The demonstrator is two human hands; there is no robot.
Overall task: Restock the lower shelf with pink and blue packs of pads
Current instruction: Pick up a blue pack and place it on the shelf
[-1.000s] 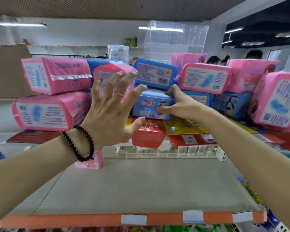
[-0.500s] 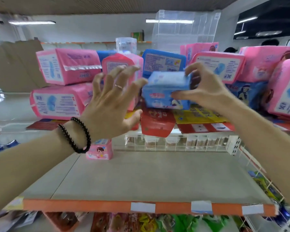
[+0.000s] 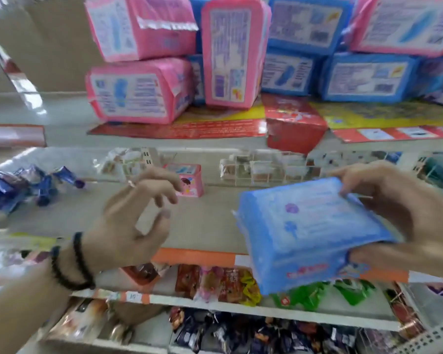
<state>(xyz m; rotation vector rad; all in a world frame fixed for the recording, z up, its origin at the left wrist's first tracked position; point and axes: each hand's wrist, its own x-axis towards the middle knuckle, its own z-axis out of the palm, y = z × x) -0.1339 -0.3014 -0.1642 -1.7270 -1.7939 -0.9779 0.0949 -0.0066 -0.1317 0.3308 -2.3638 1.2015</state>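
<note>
1. While the right hand [image 3: 404, 215] grips a blue pack [image 3: 307, 233], fingers over its top edge and thumb under it, the pack is tilted in the air above the front edge of the lower shelf [image 3: 210, 226].
2. The left hand [image 3: 136, 221] holds nothing, fingers loosely curled, over the shelf's left part.
3. A small pink pack [image 3: 189, 178] stands upright at the back of that shelf.
4. Pink packs [image 3: 138, 90] and blue packs [image 3: 368, 75] are stacked on the shelf above.

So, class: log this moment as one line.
right hand: holds blue pack above lower shelf | left hand: empty | small pink pack: on shelf
</note>
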